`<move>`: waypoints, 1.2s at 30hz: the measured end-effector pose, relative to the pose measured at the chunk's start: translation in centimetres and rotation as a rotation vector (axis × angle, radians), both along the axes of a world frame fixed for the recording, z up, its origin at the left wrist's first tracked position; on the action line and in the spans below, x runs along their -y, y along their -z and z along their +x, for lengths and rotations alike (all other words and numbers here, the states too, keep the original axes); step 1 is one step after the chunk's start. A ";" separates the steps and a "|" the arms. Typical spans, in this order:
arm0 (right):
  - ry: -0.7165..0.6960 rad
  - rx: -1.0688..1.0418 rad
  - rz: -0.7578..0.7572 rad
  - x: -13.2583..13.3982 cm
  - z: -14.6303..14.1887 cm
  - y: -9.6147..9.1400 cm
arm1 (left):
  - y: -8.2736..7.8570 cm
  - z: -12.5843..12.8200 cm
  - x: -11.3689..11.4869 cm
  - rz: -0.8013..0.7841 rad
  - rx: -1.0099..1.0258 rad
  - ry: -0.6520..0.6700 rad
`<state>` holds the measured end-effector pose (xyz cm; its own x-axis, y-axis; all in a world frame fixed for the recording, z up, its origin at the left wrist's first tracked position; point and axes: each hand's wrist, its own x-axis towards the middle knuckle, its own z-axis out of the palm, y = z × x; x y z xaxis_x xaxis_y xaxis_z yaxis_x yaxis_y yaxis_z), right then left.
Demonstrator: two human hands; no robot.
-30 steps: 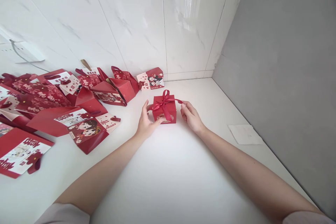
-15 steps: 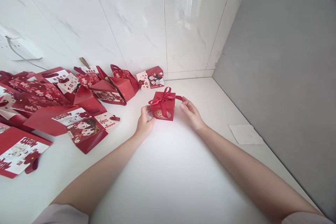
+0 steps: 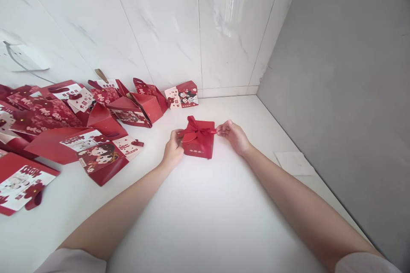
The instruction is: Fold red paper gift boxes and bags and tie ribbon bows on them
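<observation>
A small red gift box (image 3: 198,151) sits on the white tabletop in front of me. The red ribbon (image 3: 196,130) tied across its top is partly smeared by motion; one loop stands up at the back left. At the box's left side is my left hand (image 3: 173,149), fingers curled against it, with their tips partly hidden. To the right, my right hand (image 3: 235,135) pinches a ribbon end between thumb and fingers, and the tail is stretched taut from the knot.
Several red and white gift boxes (image 3: 102,158) with printed figures crowd the left of the table (image 3: 192,213). One more box (image 3: 184,95) stands by the tiled wall (image 3: 160,21). A white paper square (image 3: 294,163) lies at right, beside a grey panel (image 3: 339,85).
My right hand has pulled the ribbon tail to the right, and the bow has lost its loop shape in part. The box has turned and tilted slightly, coming a little nearer.
</observation>
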<state>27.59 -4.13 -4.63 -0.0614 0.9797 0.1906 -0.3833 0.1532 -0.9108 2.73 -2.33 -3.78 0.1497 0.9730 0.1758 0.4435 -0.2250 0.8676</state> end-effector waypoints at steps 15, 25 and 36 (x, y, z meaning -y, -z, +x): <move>-0.253 0.526 0.178 1.9 -0.7 -1.0 | -0.1 -0.7 -0.3 -0.046 0.055 0.350; -0.229 0.337 0.166 1.0 -0.6 -2.6 | -2.2 -0.4 1.0 0.006 0.034 0.474; -0.254 0.375 0.123 1.6 -2.0 -1.7 | -1.9 -0.6 0.5 -0.004 0.123 0.416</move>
<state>25.59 -5.68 -2.92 -0.3829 0.8964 0.2230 -0.0699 0.2126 -0.9746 2.08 -2.82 -1.93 0.5075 0.8349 0.2131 0.2090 -0.3592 0.9096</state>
